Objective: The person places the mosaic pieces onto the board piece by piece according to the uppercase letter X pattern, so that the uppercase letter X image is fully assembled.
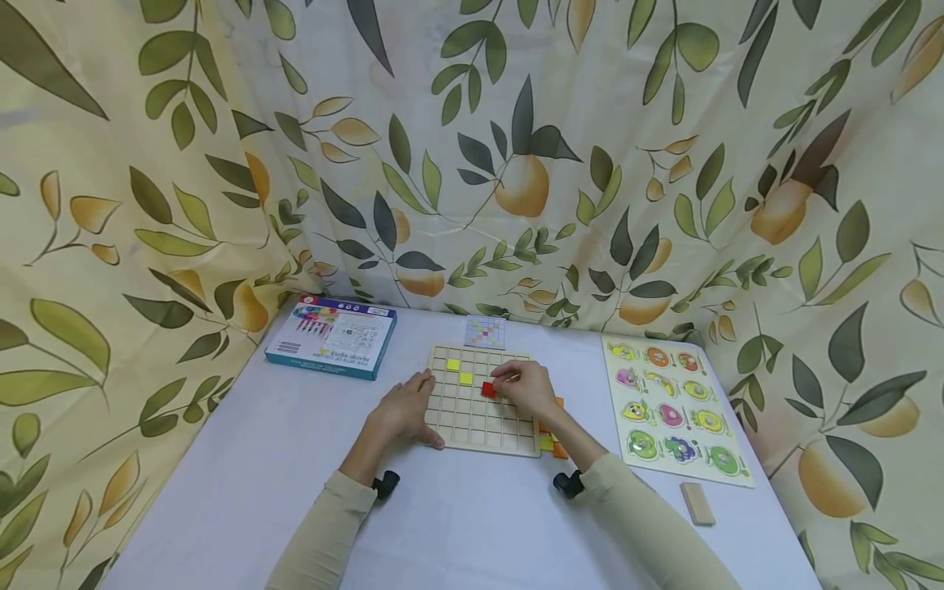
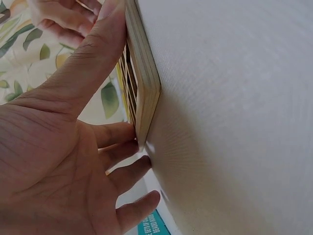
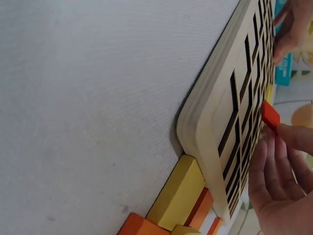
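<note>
A wooden grid board (image 1: 457,422) lies flat on the white table, with two yellow tiles, one (image 1: 453,365) and another (image 1: 466,378), set diagonally in its upper left squares. My right hand (image 1: 527,387) pinches a red square tile (image 1: 488,390) between thumb and fingertips, close over the board's middle. In the right wrist view the red tile (image 3: 270,115) is tilted against the grid. My left hand (image 1: 401,410) rests at the board's near left corner. The left wrist view shows its thumb along one edge and its fairly straight fingers (image 2: 132,178) by the other.
Yellow and orange blocks (image 3: 176,193) lie against the board's right side. Behind the board is a small pattern card (image 1: 485,332). A teal box (image 1: 332,340) sits back left; a fruit puzzle (image 1: 689,397) and a plain wooden block (image 1: 696,504) lie right. A leaf-print curtain (image 1: 472,246) surrounds the table.
</note>
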Motion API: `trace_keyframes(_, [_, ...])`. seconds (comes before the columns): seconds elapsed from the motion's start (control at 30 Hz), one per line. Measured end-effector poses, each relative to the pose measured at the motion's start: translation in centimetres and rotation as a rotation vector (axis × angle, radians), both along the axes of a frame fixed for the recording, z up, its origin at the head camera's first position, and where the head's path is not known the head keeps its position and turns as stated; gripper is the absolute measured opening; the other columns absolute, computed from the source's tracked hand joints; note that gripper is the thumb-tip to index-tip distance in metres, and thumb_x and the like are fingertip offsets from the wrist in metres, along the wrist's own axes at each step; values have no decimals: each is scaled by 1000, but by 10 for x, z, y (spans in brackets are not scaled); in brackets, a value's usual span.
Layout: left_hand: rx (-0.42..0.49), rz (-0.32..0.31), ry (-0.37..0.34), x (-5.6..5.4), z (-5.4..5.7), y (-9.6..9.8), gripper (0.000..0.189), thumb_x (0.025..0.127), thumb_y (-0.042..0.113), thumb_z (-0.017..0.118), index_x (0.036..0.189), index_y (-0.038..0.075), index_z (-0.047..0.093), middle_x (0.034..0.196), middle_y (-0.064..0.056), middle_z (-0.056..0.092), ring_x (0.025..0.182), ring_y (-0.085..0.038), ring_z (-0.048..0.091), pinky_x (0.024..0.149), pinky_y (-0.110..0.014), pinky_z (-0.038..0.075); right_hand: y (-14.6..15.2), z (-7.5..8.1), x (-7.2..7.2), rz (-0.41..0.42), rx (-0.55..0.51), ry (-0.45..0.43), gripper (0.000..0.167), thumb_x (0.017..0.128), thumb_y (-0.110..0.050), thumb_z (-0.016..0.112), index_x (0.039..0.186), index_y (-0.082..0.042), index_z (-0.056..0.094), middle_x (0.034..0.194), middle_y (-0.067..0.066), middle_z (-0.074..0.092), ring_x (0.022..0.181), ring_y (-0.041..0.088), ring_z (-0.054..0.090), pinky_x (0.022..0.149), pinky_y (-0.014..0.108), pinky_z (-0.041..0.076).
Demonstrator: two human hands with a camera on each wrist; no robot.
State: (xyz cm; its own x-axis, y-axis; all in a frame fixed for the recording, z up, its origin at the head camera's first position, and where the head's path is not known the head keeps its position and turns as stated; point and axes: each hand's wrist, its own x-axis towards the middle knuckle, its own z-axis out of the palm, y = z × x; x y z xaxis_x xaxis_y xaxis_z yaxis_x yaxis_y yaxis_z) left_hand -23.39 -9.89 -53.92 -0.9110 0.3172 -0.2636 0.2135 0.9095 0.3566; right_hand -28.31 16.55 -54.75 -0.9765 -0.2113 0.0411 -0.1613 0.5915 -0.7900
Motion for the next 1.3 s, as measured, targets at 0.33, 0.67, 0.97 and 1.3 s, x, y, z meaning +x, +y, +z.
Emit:
trace_keyframes(0.33, [7,1,-9,0,2,1,133,64,57,95,164,2,27,172,-16,20,157,-36,25,128,-52,24,-7,0,-4,42,27,10,16,89,-8,81,105,-8,80,87,-2,76,79,14,71,69,28,57])
trace_keyframes(0.67, [4,7,-5,0,2,1,132,65,57,95,164,3,28,172,-15,22,156,-35,26,127,-52,26,-16,-3,-5,78,61,19,12,90,-6,81,102,-7,80,86,-2,76,77,12,70,71,30,58])
trace_keyframes(0.97, [16,10,-10,1,2,1,132,64,56,96,164,3,28,172,-15,22,156,-36,26,127,-52,25,-15,-3,-1,30,51,10,12,85,-9,87,96,-13,82,84,-5,77,78,11,72,76,33,59])
trace_keyframes(1.3, [20,-2,-9,1,5,-1,130,65,55,96,163,1,29,171,-17,23,157,-35,25,128,-52,24,-11,-2,4,89,62,78,19,89,-7,83,107,-7,80,90,-3,78,82,12,74,77,34,62])
